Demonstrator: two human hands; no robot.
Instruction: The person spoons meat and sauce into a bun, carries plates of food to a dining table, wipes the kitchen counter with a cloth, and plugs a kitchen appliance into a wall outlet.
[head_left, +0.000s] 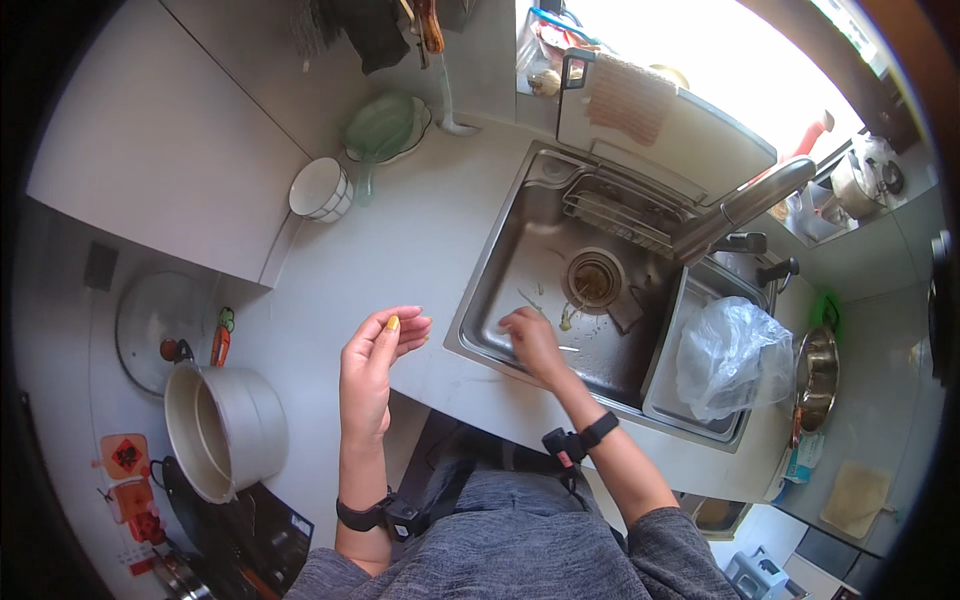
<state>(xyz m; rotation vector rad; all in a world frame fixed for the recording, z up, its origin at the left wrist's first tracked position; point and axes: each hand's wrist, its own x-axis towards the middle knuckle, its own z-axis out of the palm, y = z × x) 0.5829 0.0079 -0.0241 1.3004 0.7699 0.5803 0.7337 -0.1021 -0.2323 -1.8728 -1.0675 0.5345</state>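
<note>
My left hand (384, 346) is raised over the white countertop (409, 240), left of the sink. Its fingers are half bent and apart from each other at the tips, and I see nothing in them. Over the near left part of the stainless steel sink (499, 247) is my right hand (536, 343), fingers curled downward; whether they pinch anything is hidden. Small green vegetable scraps (565, 322) lie wet on the basin floor, close to the drain strainer (594, 279). The metal faucet (739, 210) reaches over the basin from the right.
A clear plastic bag (731, 356) sits in the drainer tray (664, 390) at right. A wire rack (619, 221) hangs inside the sink. Farther left stand a white bowl (321, 189), a green dish (381, 126) and a large pot (251, 431). A metal bowl (817, 375) stands far right.
</note>
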